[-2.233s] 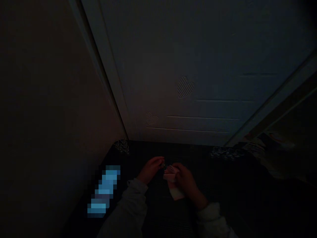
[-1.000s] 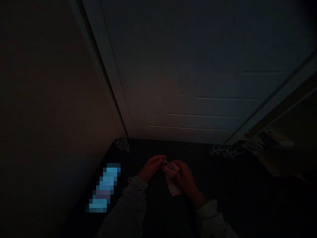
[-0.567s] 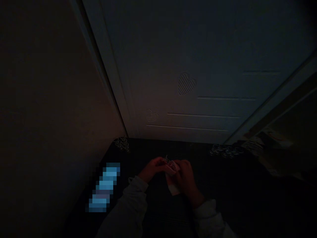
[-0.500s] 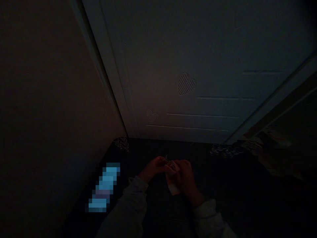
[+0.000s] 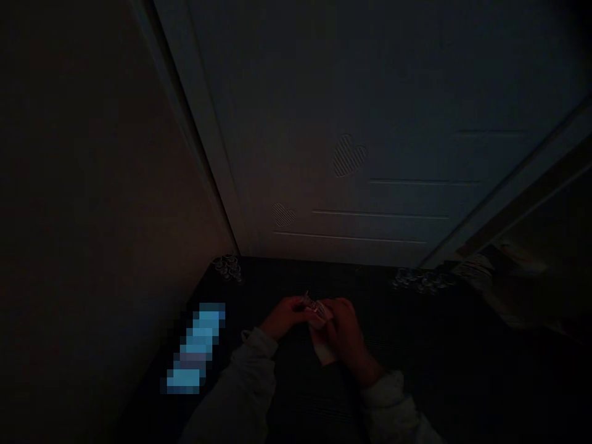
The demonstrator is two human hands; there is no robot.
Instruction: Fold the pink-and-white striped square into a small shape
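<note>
The scene is very dark. My left hand [image 5: 283, 319] and my right hand [image 5: 346, 336] meet over a dark striped surface [image 5: 416, 333]. Between them is a small pale pinkish folded thing [image 5: 320, 343], like paper or a small packet. My right hand is closed round it from the right. My left hand pinches its top end, where a tiny shiny bit shows. Both wrists wear light grey sleeves [image 5: 240, 388].
A glowing blue screen [image 5: 197, 348] lies at the left. Small clusters of shiny ring-like bits sit at the back left [image 5: 226, 268] and back right [image 5: 419, 280]. A pale door with heart shapes [image 5: 349, 154] stands behind; clutter lies at the right [image 5: 490, 265].
My two hands have drawn closer together over the pale thing, and my right hand has shifted slightly up and left. The rest is unchanged.
</note>
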